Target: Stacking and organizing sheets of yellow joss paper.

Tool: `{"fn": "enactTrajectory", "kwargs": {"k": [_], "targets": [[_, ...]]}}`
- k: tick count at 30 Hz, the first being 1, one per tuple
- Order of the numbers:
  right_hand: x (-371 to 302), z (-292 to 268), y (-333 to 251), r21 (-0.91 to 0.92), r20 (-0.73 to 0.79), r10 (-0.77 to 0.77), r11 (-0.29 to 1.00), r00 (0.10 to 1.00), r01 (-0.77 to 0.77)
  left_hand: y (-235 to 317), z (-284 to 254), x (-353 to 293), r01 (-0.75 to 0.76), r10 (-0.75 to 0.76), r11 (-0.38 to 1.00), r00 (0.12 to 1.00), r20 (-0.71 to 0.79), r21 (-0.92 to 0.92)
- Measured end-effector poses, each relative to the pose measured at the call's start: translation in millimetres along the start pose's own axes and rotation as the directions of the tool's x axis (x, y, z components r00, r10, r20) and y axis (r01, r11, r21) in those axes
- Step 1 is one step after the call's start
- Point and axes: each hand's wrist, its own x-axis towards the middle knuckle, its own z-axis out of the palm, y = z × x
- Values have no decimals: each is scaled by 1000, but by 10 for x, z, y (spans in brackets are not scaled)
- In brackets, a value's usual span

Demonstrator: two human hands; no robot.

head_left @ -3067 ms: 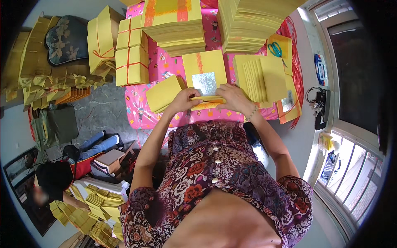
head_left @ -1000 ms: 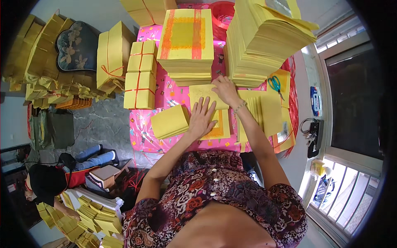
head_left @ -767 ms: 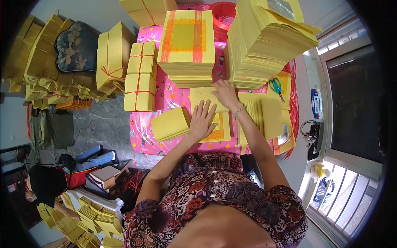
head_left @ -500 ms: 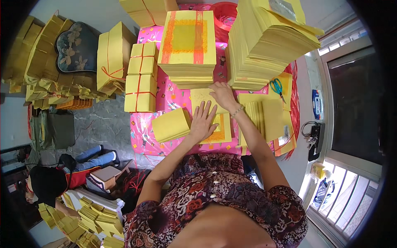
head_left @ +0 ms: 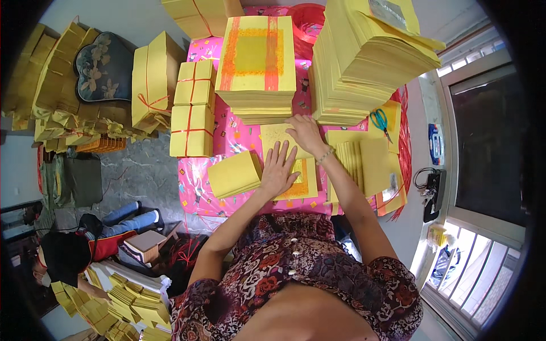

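Note:
My left hand (head_left: 278, 172) lies flat with its fingers spread on a yellow paper sheet with an orange and gold printed square (head_left: 305, 179). Just beyond it, my right hand (head_left: 306, 136) rests palm down at the far part of the yellow paper (head_left: 274, 134), fingers stretched and slightly bent. A bracelet circles that wrist. Left of my left hand is a small pile of folded yellow paper (head_left: 234, 174). Several folded yellow papers (head_left: 349, 163) lie overlapped to the right of my right forearm. What lies under my palms is hidden.
A tall printed paper stack (head_left: 256, 62) and a higher yellow stack (head_left: 364, 74) stand behind my hands on the pink table cover (head_left: 196, 190). Tied bundles (head_left: 192, 129) line the left. Teal scissors (head_left: 380, 120) lie at right. Another person (head_left: 65, 256) is at lower left.
Both hands keep nearly the same place and pose on the paper. The whole view has shifted very slightly.

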Motion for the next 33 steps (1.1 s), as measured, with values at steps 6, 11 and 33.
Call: {"fn": "enactTrajectory", "kwargs": {"k": [6, 11, 33], "targets": [[-1, 4, -6, 20, -31, -8, 1000, 999, 9, -15, 14, 15, 2, -2, 1000, 1000, 6, -4], [-52, -7, -21, -56, -162, -80, 996, 984, 72, -13, 47, 50, -15, 15, 1000, 1000, 2, -9], [-975, 209, -186, 127, -229, 193, 978, 954, -168, -27, 54, 44, 17, -19, 1000, 997, 69, 22]]}}
